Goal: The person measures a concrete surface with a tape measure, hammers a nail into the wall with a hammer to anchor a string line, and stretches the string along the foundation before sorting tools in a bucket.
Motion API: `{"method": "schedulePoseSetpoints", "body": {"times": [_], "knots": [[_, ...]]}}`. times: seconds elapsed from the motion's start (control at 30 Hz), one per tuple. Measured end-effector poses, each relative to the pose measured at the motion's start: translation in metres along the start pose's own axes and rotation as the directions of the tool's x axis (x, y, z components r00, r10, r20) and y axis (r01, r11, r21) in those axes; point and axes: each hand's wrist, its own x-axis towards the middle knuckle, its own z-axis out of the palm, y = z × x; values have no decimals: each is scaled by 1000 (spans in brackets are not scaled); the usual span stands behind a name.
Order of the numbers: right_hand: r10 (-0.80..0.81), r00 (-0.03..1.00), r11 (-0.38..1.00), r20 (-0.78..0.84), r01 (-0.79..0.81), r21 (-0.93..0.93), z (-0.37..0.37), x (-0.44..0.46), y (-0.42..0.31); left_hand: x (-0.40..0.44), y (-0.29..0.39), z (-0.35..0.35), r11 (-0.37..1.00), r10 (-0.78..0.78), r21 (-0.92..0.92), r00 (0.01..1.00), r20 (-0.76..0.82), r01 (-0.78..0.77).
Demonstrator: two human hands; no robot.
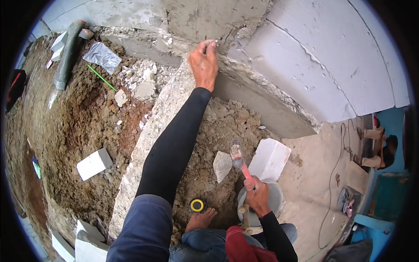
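My left hand (203,63) reaches up to the base of the rough plastered wall (214,19). Its thumb and fingers are pinched together, and a tiny pale tip shows between them, too small to name. Lower down, my right hand (258,197) is closed around the red handle of a hammer (247,173), its head pointing up and away from me. Beneath that hand is a grey bucket (276,196) with a wooden handle sticking out. A white block (271,158) with a grooved side lies beside the hammer, and a pale stone chunk (222,166) is left of it.
A black and yellow tape measure (197,205) lies by my bare foot (201,219). On the soil at left are a white block (94,164), a grey pipe (67,54) and a plastic bag (102,56). A cable (330,192) crosses the floor near another person (377,148).
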Motion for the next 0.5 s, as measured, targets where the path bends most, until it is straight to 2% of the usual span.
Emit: {"method": "schedulePoseSetpoints", "body": {"times": [0.1, 0.2, 0.3, 0.4, 0.5], "knots": [[29, 999, 999, -13, -28, 41, 2, -2, -4, 2, -9, 6, 997, -47, -58, 999, -15, 46], [64, 998, 996, -6, -64, 63, 4, -3, -4, -2, -13, 6, 999, 42, -17, 999, -4, -42], [68, 998, 996, -6, -68, 62, 7, -5, -1, -9, -11, 5, 999, -32, 32, 999, -27, 33], [69, 997, 994, -19, -67, 89, 9, -5, 1, -7, -28, 14, 991, -36, -128, 994, -100, 23], [76, 997, 992, -20, -73, 102, 10, -6, 1, -10, -31, 12, 993, -65, -103, 997, -50, 60]]}}
